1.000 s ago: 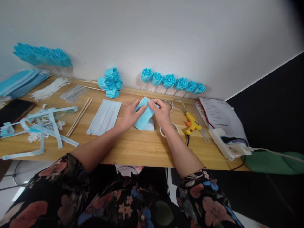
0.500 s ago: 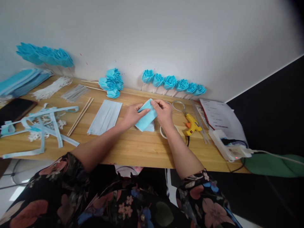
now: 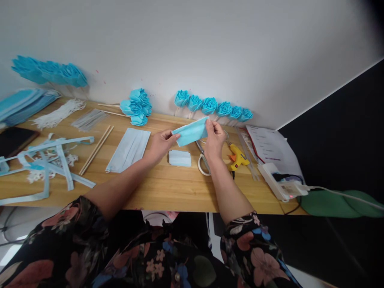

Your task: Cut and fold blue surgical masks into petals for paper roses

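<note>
A folded piece of light-blue face mask fabric (image 3: 192, 132) is stretched in the air over the table. My left hand (image 3: 162, 145) pinches its left end between thumb and fingers. At its upper right corner, my right hand (image 3: 215, 138) grips it the same way. Just below lies a small stack of pale blue fabric pieces (image 3: 180, 158). Scissors (image 3: 200, 147) and a roll of tape (image 3: 203, 166) are by my right wrist, partly covered by that hand. To the left of my left hand a pleated face mask (image 3: 129, 150) lies flat.
Blue fabric flowers (image 3: 209, 105) on sticks lean along the wall. A yellow glue gun (image 3: 238, 157) and a white power strip (image 3: 274, 182) sit on the right. Cut strips (image 3: 64, 168), wooden sticks (image 3: 96, 150), white ear loops (image 3: 61, 113) and stacked masks (image 3: 27, 105) occupy the left.
Both hands have turned the blue fabric from a steep slant to nearly level and raised it slightly. The small stack beneath is now uncovered. The whole view has shifted a little.
</note>
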Demonstrator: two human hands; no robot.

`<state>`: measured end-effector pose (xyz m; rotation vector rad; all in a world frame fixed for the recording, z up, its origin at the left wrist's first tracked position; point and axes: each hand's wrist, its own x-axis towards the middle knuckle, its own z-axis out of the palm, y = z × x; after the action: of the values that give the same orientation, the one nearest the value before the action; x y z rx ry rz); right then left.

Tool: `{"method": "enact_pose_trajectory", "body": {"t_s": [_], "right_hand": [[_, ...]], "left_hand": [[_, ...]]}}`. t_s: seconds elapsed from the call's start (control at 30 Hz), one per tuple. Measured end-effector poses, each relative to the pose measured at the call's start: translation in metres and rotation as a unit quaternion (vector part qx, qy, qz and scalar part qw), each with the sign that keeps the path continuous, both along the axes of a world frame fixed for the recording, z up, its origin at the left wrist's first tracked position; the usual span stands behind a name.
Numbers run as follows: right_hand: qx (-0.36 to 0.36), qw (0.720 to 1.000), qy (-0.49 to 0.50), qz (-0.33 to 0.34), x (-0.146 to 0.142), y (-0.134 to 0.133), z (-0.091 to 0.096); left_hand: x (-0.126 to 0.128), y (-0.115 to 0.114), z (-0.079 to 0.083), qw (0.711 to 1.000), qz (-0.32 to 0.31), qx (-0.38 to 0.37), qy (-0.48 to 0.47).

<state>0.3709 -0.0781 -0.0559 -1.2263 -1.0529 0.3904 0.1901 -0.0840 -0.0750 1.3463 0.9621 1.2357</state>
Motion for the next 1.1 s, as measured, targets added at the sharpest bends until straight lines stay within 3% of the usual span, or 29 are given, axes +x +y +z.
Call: {"method": "enact_pose_trajectory", "body": {"t_s": [0.33, 0.47, 0.63, 0.87, 0.97, 1.1], "right_hand": [[-0.008, 0.999, 0.033, 0.019, 0.000, -0.002, 0.000], [-0.004, 0.999, 0.026, 0.018, 0.001, -0.002, -0.001], [0.006, 0.999, 0.046, 0.023, 0.000, 0.000, -0.001], [-0.003, 0.998, 0.053, 0.042, -0.006, -0.002, -0.001], [0.013, 0.999, 0.032, 0.038, -0.002, -0.001, 0.000], [0.042, 0.997, -0.055, 0.021, 0.003, -0.006, 0.006]], "left_hand": [[0.000, 0.002, 0.002, 0.990, -0.053, -0.103, -0.085], [0.000, 0.001, 0.004, 0.986, -0.075, -0.087, -0.118], [-0.001, -0.004, 0.012, 0.973, -0.151, -0.080, -0.152], [-0.004, -0.008, 0.017, 0.964, -0.208, -0.072, -0.147], [-0.005, -0.003, 0.012, 0.975, -0.185, -0.066, -0.106], [-0.010, 0.008, 0.009, 0.999, -0.023, 0.024, -0.009]]}}
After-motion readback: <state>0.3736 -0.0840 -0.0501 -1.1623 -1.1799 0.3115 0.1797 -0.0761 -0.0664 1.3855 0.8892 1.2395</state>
